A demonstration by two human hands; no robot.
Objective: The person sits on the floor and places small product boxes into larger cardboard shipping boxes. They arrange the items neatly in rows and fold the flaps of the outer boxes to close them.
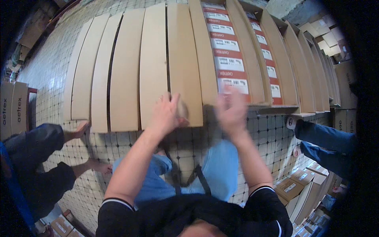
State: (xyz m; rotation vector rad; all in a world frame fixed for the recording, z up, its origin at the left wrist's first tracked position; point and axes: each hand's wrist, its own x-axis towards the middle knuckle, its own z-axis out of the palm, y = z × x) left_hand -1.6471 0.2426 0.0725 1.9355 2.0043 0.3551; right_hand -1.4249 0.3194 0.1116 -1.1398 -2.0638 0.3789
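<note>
My left hand [165,114] is closed at the near end of a long brown carton [183,59] whose top is shut. Between its thumb and fingers is a tan, rounded thing [182,109] that looks like a roll of packing tape. Smeared by motion, my right hand [232,112] is over the near end of an open carton [246,67]. Whether it holds anything does not show. Inside that carton stands a row of red and white shoe boxes [229,63].
More shut long cartons [124,71] stand side by side to the left, and open-flapped ones [292,63] to the right. A person's bare feet [100,166] are at left, another person's jeans [323,136] at right. Small boxes [290,187] are stacked at lower right on the tiled floor [260,146].
</note>
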